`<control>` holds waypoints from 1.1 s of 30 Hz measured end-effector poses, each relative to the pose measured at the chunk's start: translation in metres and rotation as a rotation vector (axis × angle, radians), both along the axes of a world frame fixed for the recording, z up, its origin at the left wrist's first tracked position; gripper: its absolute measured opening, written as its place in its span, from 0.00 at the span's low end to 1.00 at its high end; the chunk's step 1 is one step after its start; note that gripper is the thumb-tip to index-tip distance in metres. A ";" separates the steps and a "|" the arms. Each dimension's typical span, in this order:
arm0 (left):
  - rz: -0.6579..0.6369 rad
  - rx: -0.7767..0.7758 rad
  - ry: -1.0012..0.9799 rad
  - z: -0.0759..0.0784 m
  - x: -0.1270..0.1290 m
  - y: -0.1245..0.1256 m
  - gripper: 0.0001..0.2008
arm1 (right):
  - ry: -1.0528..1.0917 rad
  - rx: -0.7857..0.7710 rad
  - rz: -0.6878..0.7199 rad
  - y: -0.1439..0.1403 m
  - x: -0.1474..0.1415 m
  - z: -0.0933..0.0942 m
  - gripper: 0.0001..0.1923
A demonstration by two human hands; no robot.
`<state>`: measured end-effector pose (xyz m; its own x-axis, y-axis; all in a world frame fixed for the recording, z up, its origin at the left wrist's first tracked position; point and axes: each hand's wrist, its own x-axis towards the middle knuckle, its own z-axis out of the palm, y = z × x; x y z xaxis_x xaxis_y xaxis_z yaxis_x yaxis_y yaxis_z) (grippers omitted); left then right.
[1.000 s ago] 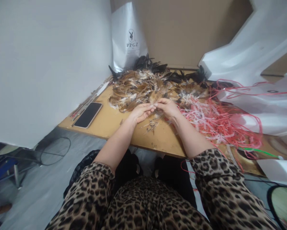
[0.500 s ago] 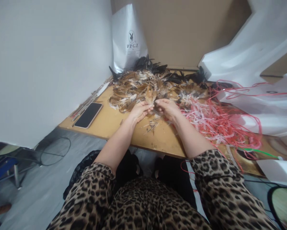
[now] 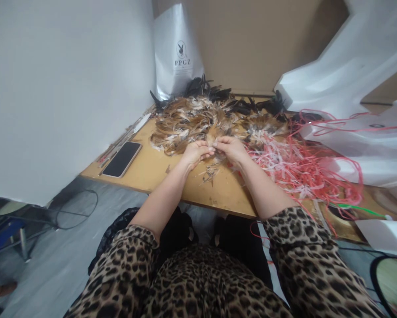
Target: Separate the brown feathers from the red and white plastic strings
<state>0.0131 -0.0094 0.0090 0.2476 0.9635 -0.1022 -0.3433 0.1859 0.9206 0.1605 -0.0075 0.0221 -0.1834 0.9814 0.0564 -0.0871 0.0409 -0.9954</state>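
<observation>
My left hand (image 3: 197, 153) pinches the lower end of a brown feather (image 3: 212, 133), which points away from me above the table. My right hand (image 3: 230, 149) meets it there, thumb and finger closed at the same feather's base. Just beyond both hands spreads a heap of brown and whitish feathers (image 3: 185, 119), with black feathers (image 3: 208, 90) along its back. Small feather scraps (image 3: 210, 173) lie on the table below my hands. The fingertips partly hide the feather's base.
On the yellow-brown table (image 3: 152, 172) a phone (image 3: 122, 159) lies at the left. Tangled red and pink strips (image 3: 300, 168) cover the right side, beside white plastic sheeting (image 3: 344, 75). A silver bag (image 3: 178, 53) stands at the back against the wall.
My right hand has moved slightly left, so its fingertips now meet my left hand's at the feather's base. The feather has shifted a little to the right.
</observation>
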 end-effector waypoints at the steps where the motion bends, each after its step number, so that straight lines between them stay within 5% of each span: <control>1: -0.002 -0.004 0.007 0.000 0.000 0.000 0.06 | -0.006 0.014 -0.020 0.000 -0.001 0.000 0.14; 18: -0.030 -0.024 0.030 -0.001 -0.002 0.000 0.05 | -0.030 0.011 -0.041 0.004 0.001 -0.002 0.15; 26: 0.148 -0.055 -0.106 -0.004 -0.007 0.009 0.02 | -0.741 0.291 -0.113 0.012 0.018 -0.011 0.07; 33: 0.158 -0.080 -0.108 -0.004 -0.006 0.008 0.04 | -1.038 0.375 -0.148 0.011 0.006 -0.017 0.06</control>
<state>0.0071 -0.0012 0.0053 0.1080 0.9811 -0.1608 -0.4701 0.1929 0.8613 0.1668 0.0031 0.0051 -0.1962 0.9506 0.2406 0.8112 0.2952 -0.5047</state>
